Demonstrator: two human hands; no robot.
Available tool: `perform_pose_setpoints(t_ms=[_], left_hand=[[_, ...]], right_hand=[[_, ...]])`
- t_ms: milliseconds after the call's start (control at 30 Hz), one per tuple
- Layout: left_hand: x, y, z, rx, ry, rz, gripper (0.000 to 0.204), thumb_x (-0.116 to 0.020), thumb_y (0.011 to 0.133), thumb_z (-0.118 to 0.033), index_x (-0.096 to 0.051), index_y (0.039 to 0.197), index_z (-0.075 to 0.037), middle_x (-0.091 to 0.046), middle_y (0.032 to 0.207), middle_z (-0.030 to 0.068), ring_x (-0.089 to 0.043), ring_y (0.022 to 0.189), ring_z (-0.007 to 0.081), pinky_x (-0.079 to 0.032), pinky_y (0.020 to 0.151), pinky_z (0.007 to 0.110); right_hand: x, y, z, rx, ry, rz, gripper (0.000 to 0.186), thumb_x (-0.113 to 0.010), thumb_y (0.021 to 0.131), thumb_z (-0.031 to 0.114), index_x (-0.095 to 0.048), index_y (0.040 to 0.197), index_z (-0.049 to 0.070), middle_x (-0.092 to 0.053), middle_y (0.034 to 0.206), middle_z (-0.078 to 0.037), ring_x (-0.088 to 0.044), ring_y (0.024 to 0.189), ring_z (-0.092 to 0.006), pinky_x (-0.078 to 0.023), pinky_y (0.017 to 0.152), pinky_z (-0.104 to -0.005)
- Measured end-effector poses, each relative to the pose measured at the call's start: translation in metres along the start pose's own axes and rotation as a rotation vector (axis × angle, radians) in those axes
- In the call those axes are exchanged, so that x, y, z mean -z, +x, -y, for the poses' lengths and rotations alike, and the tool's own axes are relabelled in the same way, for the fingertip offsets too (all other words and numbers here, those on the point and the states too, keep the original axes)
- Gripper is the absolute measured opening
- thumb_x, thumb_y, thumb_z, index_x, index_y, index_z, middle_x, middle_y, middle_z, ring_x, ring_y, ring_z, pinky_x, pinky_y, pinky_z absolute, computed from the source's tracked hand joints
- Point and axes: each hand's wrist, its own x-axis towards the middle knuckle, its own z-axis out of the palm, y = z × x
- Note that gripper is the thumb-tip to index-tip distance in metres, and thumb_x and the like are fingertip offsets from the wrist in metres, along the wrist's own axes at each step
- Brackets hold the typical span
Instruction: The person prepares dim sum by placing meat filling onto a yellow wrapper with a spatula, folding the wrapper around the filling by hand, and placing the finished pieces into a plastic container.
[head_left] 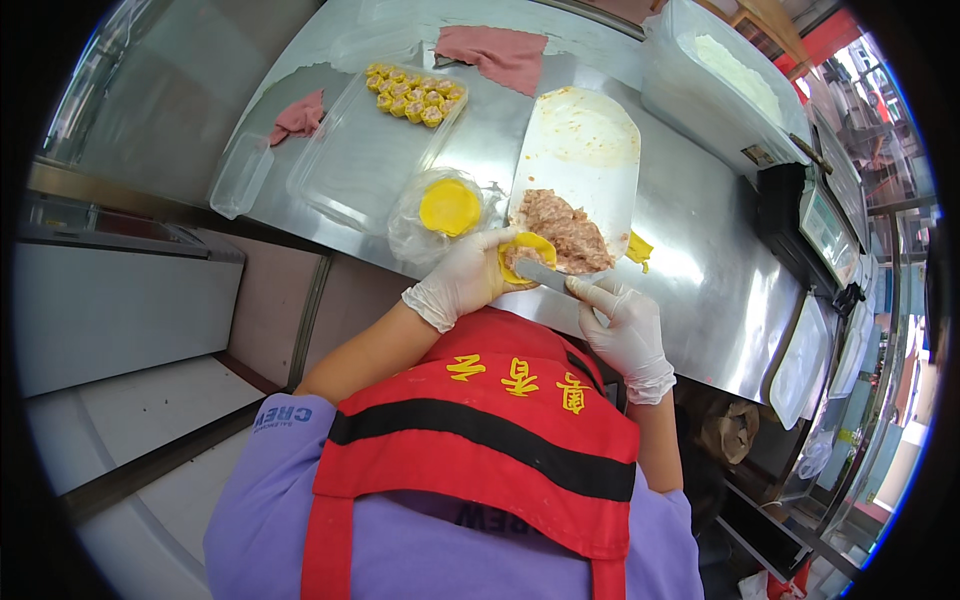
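In my gloved left hand (pixel 464 278) lies a round yellow dumpling wrapper (pixel 507 268) with pinkish minced meat on it. My gloved right hand (pixel 620 322) grips a flat metal spatula (pixel 545 276), its blade resting against the meat in the wrapper. Just beyond both hands, a white tray (pixel 585 130) holds a mound of minced meat (pixel 566 230) at its near end. A stack of yellow wrappers (pixel 449 207) sits on a clear plastic bag to the left. Farther off, rows of finished dumplings (pixel 418 93) stand in a clear plastic tray (pixel 345 165).
Pink cloths (pixel 492 55) lie at the back and left of the steel counter (pixel 690 200). A clear tub (pixel 690 90) of white powder stands at the far right, near a black scale (pixel 800 225). Yellow scraps (pixel 639 250) lie beside the white tray.
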Motion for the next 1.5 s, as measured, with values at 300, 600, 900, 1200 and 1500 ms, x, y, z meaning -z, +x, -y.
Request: perform_pose_setpoints(t_ms=[300, 600, 900, 1200, 1500], left_hand=[[0.016, 0.0, -0.005, 0.018, -0.083, 0.043, 0.042, -0.039, 0.099, -0.02, -0.04, 0.132, 0.006, -0.051, 0.128, 0.0212, -0.054, 0.117, 0.032, -0.047, 0.098, 0.046], [0.019, -0.003, -0.002, 0.055, -0.072, 0.108, 0.031, -0.047, 0.096, -0.017, -0.051, 0.114, 0.007, -0.06, 0.099, 0.0139, -0.061, 0.104, 0.03, -0.05, 0.095, 0.049], [0.012, -0.006, -0.011, 0.014, 0.006, -0.001, 0.036, -0.049, 0.096, -0.018, -0.049, 0.124, 0.005, -0.057, 0.117, 0.0192, -0.058, 0.113, 0.036, -0.052, 0.092, 0.045], [-0.001, -0.002, 0.001, -0.037, 0.055, -0.011, 0.033, -0.047, 0.096, -0.009, -0.046, 0.126, 0.003, -0.057, 0.117, 0.0153, -0.06, 0.107, 0.0271, -0.051, 0.094, 0.044], [-0.02, -0.008, 0.009, 0.048, -0.029, 0.021, 0.035, -0.042, 0.1, -0.014, -0.042, 0.13, 0.002, -0.053, 0.124, 0.0173, -0.056, 0.115, 0.028, -0.048, 0.099, 0.042]], right_hand=[[0.0, -0.007, -0.007, -0.14, 0.222, -0.021, 0.028, -0.062, 0.076, 0.005, -0.072, 0.1, 0.013, -0.066, 0.083, -0.008, -0.064, 0.071, -0.0263, -0.051, 0.065, -0.0329], [-0.011, -0.002, -0.014, -0.018, 0.089, 0.047, 0.029, -0.061, 0.08, -0.001, -0.071, 0.105, 0.01, -0.067, 0.085, -0.01, -0.064, 0.072, -0.024, -0.049, 0.065, -0.0294], [-0.006, -0.025, -0.04, -0.339, 0.552, -0.007, 0.03, -0.054, 0.086, 0.001, -0.065, 0.113, 0.002, -0.067, 0.098, -0.01, -0.062, 0.088, -0.0161, -0.048, 0.084, -0.0282], [-0.021, -0.012, 0.001, -0.368, 0.402, -0.026, 0.03, -0.062, 0.079, 0.002, -0.064, 0.109, 0.007, -0.061, 0.07, -0.007, -0.058, 0.062, -0.0129, -0.047, 0.06, -0.0259], [-0.032, 0.011, 0.002, 0.223, -0.039, -0.118, 0.015, -0.069, 0.072, 0.006, -0.065, 0.085, 0.012, -0.061, 0.066, -0.006, -0.061, 0.057, -0.0237, -0.046, 0.049, -0.034]])
